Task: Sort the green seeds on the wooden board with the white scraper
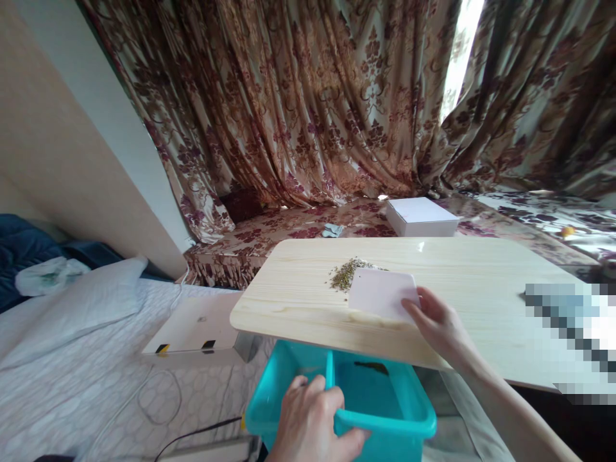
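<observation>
My right hand is closed on the right end of a thin white rectangular board, tilted over the wooden tabletop. Behind the board's upper left side lies a loose pile of greenish-brown dry bits, partly hidden by it. Below the table's near edge is a teal bin split into two compartments by a divider. Wrapped around the bin's near rim beside the divider is my left hand. A dark clump shows in the bin's right compartment.
A white box and a light blue cloth lie on the patterned ledge behind the table. To the left, a flat white box rests on a quilted bed with cables. A pixelated area covers the table's right end.
</observation>
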`<state>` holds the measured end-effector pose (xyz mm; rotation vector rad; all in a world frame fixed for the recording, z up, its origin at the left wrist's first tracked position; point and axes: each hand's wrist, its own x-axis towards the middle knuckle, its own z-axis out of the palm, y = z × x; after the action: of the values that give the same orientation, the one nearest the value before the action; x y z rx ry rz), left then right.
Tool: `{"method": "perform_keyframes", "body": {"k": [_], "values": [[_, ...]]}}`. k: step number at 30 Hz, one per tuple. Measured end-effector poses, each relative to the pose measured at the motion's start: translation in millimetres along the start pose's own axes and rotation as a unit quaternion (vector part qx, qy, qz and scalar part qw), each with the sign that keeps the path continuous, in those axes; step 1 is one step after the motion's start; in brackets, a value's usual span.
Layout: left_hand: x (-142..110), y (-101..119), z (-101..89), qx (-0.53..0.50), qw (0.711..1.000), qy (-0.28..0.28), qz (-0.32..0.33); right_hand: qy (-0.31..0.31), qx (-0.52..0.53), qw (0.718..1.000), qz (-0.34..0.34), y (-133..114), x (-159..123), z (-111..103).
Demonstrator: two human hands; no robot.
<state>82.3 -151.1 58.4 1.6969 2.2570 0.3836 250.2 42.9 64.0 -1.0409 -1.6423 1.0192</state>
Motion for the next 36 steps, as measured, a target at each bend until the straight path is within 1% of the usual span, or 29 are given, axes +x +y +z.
{"method": "perform_keyframes", "body": {"k": [2, 5, 8, 11, 13, 17, 22, 26, 30, 36], "values": [[0, 0, 0.9, -0.002, 1.000, 0.004, -0.002, 0.001, -0.026, 1.000, -0.003, 3, 3, 3], [0, -3, 3.6, 0.001, 1.000, 0.008, -0.005, 0.021, -0.069, 0.997, -0.007, 10, 9, 6], [0, -5, 5.6, 0.006, 1.000, 0.010, -0.006, 0.033, -0.069, 0.997, -0.006, 14, 17, 10], [0, -5, 5.6, 0.013, 1.000, 0.003, -0.007, 0.023, -0.065, 0.997, -0.017, 16, 23, 13], [1, -4, 4.8, 0.018, 1.000, -0.003, -0.007, 0.020, -0.079, 0.996, -0.028, 16, 25, 14], [1, -3, 3.1, 0.023, 1.000, -0.010, -0.005, 0.035, -0.112, 0.992, -0.038, 19, 31, 14], [1, -3, 2.8, 0.031, 0.999, -0.013, -0.007, 0.022, -0.107, 0.993, -0.047, 23, 40, 19], [1, -3, 3.3, 0.025, 1.000, -0.010, -0.007, 0.007, -0.101, 0.994, -0.048, 23, 40, 20], [1, -3, 2.7, 0.024, 1.000, -0.016, -0.008, 0.007, -0.105, 0.993, -0.055, 23, 40, 20], [1, -5, 2.4, 0.028, 0.999, -0.018, -0.012, -0.005, -0.098, 0.993, -0.072, 28, 48, 31]]}}
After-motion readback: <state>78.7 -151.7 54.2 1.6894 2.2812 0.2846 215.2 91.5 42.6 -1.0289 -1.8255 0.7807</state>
